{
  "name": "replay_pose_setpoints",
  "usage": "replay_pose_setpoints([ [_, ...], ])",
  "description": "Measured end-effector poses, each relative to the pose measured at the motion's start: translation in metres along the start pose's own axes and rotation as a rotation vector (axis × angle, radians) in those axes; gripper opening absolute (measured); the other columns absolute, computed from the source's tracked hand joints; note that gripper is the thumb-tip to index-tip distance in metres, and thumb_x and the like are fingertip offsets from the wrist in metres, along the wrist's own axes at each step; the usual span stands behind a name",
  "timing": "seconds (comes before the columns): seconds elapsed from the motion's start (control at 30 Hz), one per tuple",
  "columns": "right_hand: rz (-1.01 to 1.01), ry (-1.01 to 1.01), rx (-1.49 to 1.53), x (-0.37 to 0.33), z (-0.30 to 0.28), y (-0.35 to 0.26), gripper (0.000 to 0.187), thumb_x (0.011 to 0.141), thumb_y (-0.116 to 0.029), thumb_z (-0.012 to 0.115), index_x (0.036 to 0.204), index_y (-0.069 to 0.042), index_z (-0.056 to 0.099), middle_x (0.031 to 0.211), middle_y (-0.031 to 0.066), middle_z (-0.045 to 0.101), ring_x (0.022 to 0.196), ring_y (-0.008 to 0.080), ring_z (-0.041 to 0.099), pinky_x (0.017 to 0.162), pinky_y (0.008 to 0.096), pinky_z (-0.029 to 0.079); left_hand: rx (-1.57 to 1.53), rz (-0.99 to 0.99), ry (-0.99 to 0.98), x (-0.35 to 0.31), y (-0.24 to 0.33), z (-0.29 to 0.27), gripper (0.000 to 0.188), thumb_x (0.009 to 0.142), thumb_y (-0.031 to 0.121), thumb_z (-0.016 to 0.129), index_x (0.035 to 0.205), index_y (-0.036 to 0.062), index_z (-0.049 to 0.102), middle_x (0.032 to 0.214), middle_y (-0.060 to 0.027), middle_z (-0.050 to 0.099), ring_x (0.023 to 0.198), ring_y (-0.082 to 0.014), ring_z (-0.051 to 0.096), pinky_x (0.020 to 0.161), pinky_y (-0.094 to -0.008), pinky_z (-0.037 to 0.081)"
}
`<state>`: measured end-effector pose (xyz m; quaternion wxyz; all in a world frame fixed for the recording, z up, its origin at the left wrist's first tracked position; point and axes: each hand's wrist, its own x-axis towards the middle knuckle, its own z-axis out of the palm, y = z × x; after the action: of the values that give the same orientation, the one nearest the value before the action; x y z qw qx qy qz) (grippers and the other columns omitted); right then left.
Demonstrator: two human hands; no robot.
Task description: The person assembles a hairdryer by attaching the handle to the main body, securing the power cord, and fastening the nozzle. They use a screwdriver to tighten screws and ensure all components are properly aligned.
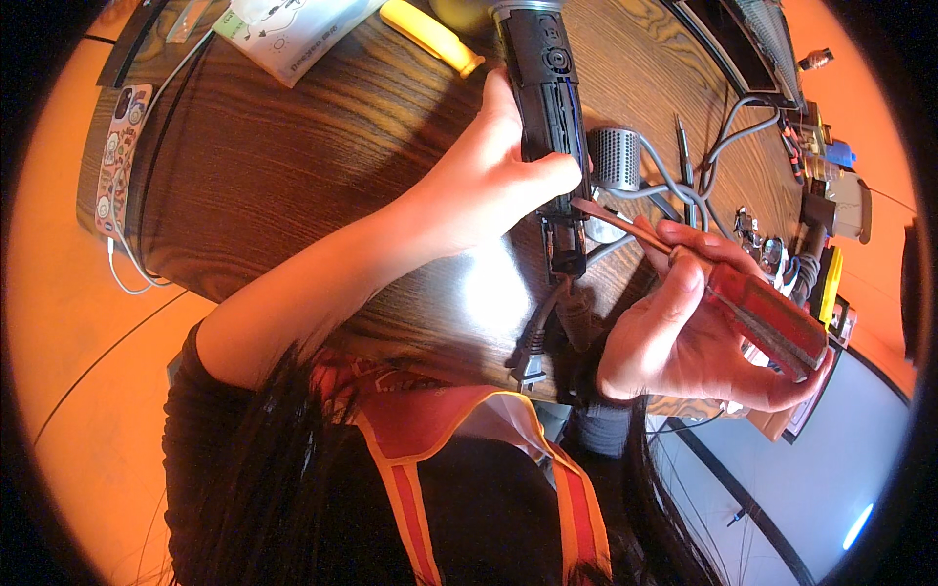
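My left hand (498, 171) is wrapped round a black hand-held appliance (549, 98), its thumb lying across the front. The appliance is long, with round buttons near the top, and its lower casing is open, showing the inside. In my right hand (674, 332) is a screwdriver (767, 317) with a worn red handle. The screwdriver's metal tip meets the right edge of the opened casing, just below my left thumb. A grey perforated cylinder (617, 159) stands beside the appliance on the right. Below the casing's lower end lies a dark power plug (529, 363).
On the wooden table (283, 166) are a phone in a patterned case (125, 161), a white printed pack (293, 34) and a yellow-handled thing (430, 34). Grey cable (718, 156) loops on the right near a slim black tool (683, 146). Several small parts lie along the right edge.
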<state>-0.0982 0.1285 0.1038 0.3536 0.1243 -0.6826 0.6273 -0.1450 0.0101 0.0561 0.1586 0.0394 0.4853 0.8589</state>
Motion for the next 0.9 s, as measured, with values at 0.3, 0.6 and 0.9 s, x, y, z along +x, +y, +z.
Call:
replay_pose_setpoints([
  [0.3,0.128,-0.649,-0.406,0.014,-0.027,-0.030,0.028,0.081,0.005,0.051,0.106,0.005,0.038,0.087,0.0219,0.060,0.079,0.0276,0.063,0.072,0.0307,0.052,-0.027,-0.065,-0.027,-0.007,0.000,0.002,0.048,0.077,-0.002,0.047,0.118,0.0066,0.024,0.095,-0.0126,0.054,0.080,-0.0239,0.060,0.075,-0.0360,0.049],
  [0.6,0.014,-0.006,0.038,0.000,-0.005,-0.002,0.036,0.079,0.005,0.055,0.108,0.001,0.036,0.092,0.0179,0.054,0.074,0.0273,0.062,0.069,0.0364,0.054,-0.166,-0.071,-0.042,0.001,0.003,-0.006,0.050,0.076,0.002,0.049,0.116,0.0074,0.020,0.089,-0.0134,0.051,0.074,-0.0256,0.060,0.066,-0.0397,0.052],
  [0.9,0.132,0.205,0.083,0.005,0.004,0.001,0.095,0.074,0.016,0.056,0.133,-0.036,0.002,0.092,0.0204,0.054,0.071,0.0277,0.060,0.064,0.0428,0.054,-0.244,-0.132,0.030,-0.002,0.007,0.001,0.038,0.080,0.005,0.047,0.110,0.0080,0.024,0.085,-0.0124,0.048,0.067,-0.0243,0.060,0.061,-0.0356,0.054],
])
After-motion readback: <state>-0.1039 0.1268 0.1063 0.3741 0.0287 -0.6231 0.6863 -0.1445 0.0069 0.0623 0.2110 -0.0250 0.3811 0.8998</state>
